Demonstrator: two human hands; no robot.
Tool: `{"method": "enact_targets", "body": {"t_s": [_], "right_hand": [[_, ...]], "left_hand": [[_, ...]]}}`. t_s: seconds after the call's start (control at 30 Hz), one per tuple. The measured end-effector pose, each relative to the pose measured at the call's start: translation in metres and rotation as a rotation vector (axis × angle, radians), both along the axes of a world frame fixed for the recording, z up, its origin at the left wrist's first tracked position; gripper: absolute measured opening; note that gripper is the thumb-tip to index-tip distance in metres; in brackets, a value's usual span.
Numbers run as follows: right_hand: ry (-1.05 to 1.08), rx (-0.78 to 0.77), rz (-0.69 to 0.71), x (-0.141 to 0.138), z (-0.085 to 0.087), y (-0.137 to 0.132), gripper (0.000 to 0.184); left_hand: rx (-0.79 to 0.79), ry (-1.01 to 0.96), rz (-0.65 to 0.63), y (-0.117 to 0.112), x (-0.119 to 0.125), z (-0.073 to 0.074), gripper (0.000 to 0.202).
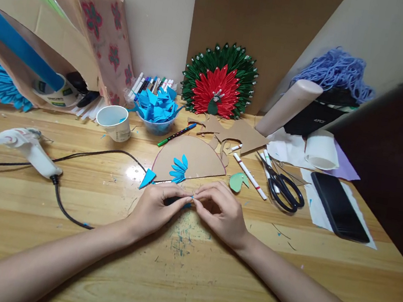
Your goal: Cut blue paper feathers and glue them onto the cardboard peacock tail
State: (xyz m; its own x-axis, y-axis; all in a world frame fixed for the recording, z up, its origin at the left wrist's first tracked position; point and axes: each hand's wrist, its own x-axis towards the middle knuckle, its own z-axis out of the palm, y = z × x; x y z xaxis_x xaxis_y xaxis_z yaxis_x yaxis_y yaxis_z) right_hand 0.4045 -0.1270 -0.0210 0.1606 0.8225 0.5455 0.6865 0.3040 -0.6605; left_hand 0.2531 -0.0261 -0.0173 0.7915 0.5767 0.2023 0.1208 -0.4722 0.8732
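Note:
My left hand [157, 206] and my right hand [223, 211] meet at the fingertips over the middle of the table. Both pinch a small piece of blue paper [191, 198], mostly hidden by the fingers. Just beyond them lies a cardboard half-disc [204, 159] with a purple edge line. A fan of folded blue paper petals [179, 169] sits on its lower middle. By my left hand is a loose blue paper triangle [148, 178]. Past my right hand lies a green paper bird head [238, 182].
A hot glue gun [31, 148] with a black cord lies left. Behind stand a paper cup [114, 124], a bowl of blue paper pieces [157, 109] and a red-and-green peacock fan [219, 85]. Black-handled scissors [286, 191], a marker [249, 176] and a phone [339, 207] lie right.

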Motion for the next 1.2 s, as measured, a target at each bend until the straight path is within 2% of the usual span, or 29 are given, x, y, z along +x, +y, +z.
{"method": "enact_targets", "body": {"t_s": [0.3, 0.5, 0.63, 0.83, 1.0, 1.2], "right_hand": [[0.007, -0.11, 0.076, -0.0009, -0.0007, 0.0013, 0.006], [0.075, -0.146, 0.053, -0.0003, -0.0001, 0.0015, 0.006], [0.221, -0.205, 0.013, 0.0022, -0.0009, 0.0036, 0.003], [0.378, -0.28, 0.034, 0.0043, -0.0031, 0.0077, 0.005], [0.358, -0.261, 0.045, 0.0021, -0.0017, 0.0058, 0.018], [0.301, -0.295, 0.045, 0.0027, -0.0015, 0.006, 0.003]], "left_hand": [[0.169, 0.046, -0.02, -0.0025, -0.0027, -0.0001, 0.012], [0.122, 0.057, -0.015, -0.0025, -0.0018, 0.0003, 0.014], [0.05, -0.028, 0.064, -0.0013, -0.001, -0.0018, 0.021], [0.049, -0.014, 0.108, 0.0022, -0.0011, -0.0019, 0.014], [0.036, 0.028, 0.111, 0.0033, 0.0012, -0.0005, 0.013], [-0.001, 0.067, 0.029, 0.0024, 0.0026, 0.0013, 0.012]]}}
